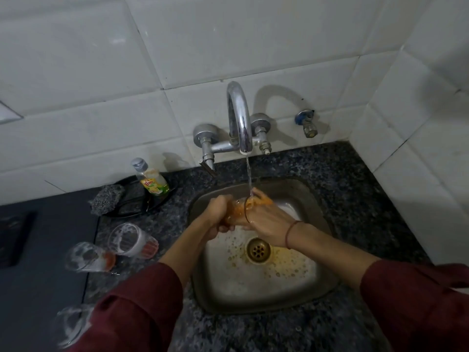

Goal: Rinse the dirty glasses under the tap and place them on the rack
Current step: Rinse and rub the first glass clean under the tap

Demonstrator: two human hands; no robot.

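White wall tiles back a speckled desk (330, 174) with a steel sink (322, 283) set into it. Tap (239, 118) runs; the stream lands on the held glass (238, 205), which is over the sink, directly below the spout. Left hand (217, 217) grips the glass base, fingers curled round it. Right hand (265, 222) grips the mouth end, fingers wrapped over the rim. Orange water pools near the drain (258, 250). Rear glass (132, 240), middle glass (88, 257) and front glass (71, 326) sit on the desk left of the sink. Soap bottle (152, 180) and scrubber (107, 199) rest on a black tray (134, 212).
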